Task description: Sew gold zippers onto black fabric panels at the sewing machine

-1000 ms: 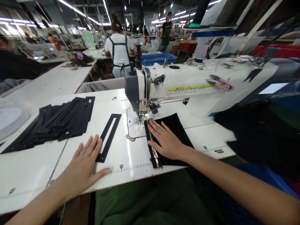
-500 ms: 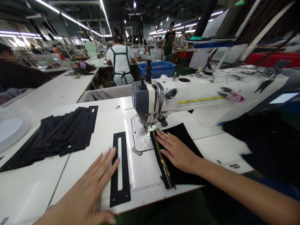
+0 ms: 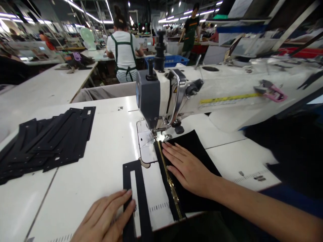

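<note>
My right hand [image 3: 188, 168] lies flat on a black fabric piece [image 3: 199, 151], its fingers stretched towards the needle area. Along the left edge of that fabric runs a gold metal zipper [image 3: 164, 168], its slider near the lower end. The zipper's top end is just beside the presser foot [image 3: 155, 134] of a white sewing machine [image 3: 188, 94]. My left hand [image 3: 107, 215] rests its extended fingertips on the left side of a black slotted panel [image 3: 142, 195], near its long cut-out; the thumb is hidden. The panel's lower end leaves the picture.
A fanned pile of black slotted panels [image 3: 58, 137] lies on the left of the white table [image 3: 101, 141]. Pink-handled snips [image 3: 275, 92] are on the machine arm by a yellow tape measure [image 3: 229, 98]. Dark fabric [image 3: 297, 151] is at right. People work behind, near a blue crate [image 3: 174, 61].
My left hand and the slotted panel have slid towards me. My right hand stays flat on the zippered fabric beside the presser foot. The view has shifted and tilted slightly.
</note>
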`<control>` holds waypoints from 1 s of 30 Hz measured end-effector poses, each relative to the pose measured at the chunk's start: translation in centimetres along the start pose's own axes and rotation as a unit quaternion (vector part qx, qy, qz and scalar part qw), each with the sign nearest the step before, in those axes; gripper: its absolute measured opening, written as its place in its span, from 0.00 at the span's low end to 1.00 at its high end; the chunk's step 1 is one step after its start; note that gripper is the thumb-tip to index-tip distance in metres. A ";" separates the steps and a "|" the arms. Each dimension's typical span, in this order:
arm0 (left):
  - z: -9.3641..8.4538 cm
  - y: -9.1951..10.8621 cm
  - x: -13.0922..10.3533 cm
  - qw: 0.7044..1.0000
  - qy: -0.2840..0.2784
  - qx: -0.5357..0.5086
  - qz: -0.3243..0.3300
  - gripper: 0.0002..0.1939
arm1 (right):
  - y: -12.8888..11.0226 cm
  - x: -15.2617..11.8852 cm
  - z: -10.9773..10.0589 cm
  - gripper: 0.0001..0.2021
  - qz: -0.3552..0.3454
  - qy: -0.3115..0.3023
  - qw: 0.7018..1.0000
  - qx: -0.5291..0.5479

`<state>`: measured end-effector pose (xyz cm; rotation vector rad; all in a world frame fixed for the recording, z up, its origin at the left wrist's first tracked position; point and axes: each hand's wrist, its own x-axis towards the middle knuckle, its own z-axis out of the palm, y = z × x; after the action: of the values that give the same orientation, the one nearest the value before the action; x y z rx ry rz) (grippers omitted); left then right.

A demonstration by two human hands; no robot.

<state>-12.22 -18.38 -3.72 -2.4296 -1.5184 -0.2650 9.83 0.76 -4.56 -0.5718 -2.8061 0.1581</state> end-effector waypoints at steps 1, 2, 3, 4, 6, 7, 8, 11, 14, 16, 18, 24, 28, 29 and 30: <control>0.0 -0.4 0.7 1.000 -0.007 -0.008 -0.024 0.21 | -0.3 0.1 0.0 0.22 0.000 -0.001 1.000 0.000; 0.0 -0.9 1.4 0.999 -0.011 -0.016 -0.044 0.20 | -0.5 0.1 0.1 0.22 0.001 0.001 1.000 0.001; 0.0 -1.4 2.0 0.998 -0.005 -0.027 -0.054 0.19 | -0.6 0.1 0.1 0.22 0.002 0.004 1.000 0.003; 0.1 -1.9 2.7 0.997 0.029 -0.039 -0.057 0.17 | -0.7 0.0 0.1 0.22 0.004 0.006 1.000 0.005; 0.0 -2.6 3.8 0.992 0.038 -0.076 -0.098 0.16 | -0.8 -0.3 0.2 0.22 0.003 0.010 1.000 0.009; -0.2 -2.6 4.3 0.985 0.054 -0.098 -0.132 0.15 | -0.9 -0.5 0.2 0.22 0.001 0.010 1.000 0.011; -0.5 -2.5 4.9 0.975 0.069 -0.118 -0.173 0.14 | -0.9 -0.7 0.2 0.22 0.000 0.010 1.000 0.014; -0.9 -0.9 7.2 0.962 0.131 -0.140 -0.196 0.14 | -1.1 -1.3 0.0 0.22 -0.001 0.012 1.000 0.020; 0.2 1.0 9.9 0.981 0.144 -0.104 -0.076 0.13 | -1.0 -1.5 0.0 0.22 -0.003 0.017 0.999 0.036; 1.6 1.7 11.3 0.989 0.115 -0.068 -0.056 0.12 | -0.9 -1.5 0.0 0.22 -0.012 0.022 0.998 0.051; 2.7 1.8 12.0 0.994 0.083 -0.050 -0.056 0.12 | -0.7 -1.5 0.0 0.22 -0.018 0.031 0.997 0.063; 3.1 1.1 11.9 0.996 0.048 -0.063 -0.040 0.13 | -0.6 -1.3 -0.2 0.24 -0.012 0.041 0.995 0.087; 3.0 1.0 11.9 0.998 0.029 -0.047 -0.031 0.14 | -0.7 -1.3 -0.2 0.24 0.010 0.042 0.995 0.084; 3.0 1.0 12.0 0.999 0.027 -0.037 -0.028 0.14 | -0.7 -1.3 -0.2 0.24 0.016 0.042 0.996 0.083; 3.0 0.9 12.0 0.999 0.025 -0.026 -0.026 0.14 | -0.7 -1.2 -0.2 0.24 0.021 0.041 0.995 0.083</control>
<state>-6.10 -7.58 -3.22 -2.4062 -1.5720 -0.3774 10.73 -0.39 -4.52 -0.5828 -2.6700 0.3633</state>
